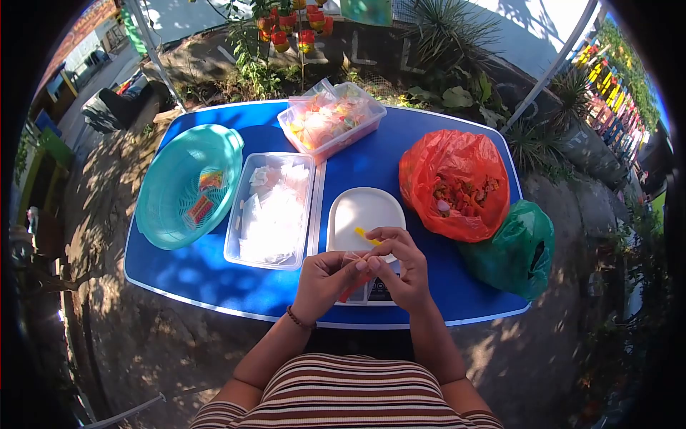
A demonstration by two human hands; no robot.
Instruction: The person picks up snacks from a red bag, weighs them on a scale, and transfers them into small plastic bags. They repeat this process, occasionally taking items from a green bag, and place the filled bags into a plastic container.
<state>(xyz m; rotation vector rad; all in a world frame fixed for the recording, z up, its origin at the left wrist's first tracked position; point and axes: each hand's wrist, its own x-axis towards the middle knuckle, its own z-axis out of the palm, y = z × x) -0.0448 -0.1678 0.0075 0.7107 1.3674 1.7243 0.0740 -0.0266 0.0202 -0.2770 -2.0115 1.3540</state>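
Note:
My left hand (325,282) and my right hand (401,268) meet over the front of a white scale (366,211). Thumbs and fingertips of both pinch a small clear plastic bag (355,287) with something reddish in it. A small yellow piece (368,235) shows beside my right index finger, above the scale's plate; whether the finger touches it I cannot tell. The scale's dark panel is partly hidden behind my right hand. Left of the scale lies a clear tub (230,239) of small white packets (271,222).
On the blue table (200,279) stand a teal basket (148,193) with two colourful packs, a clear box (343,141) of filled packets at the back, a red bag (421,171) of reddish pieces, and a green bag (511,250) at the right edge.

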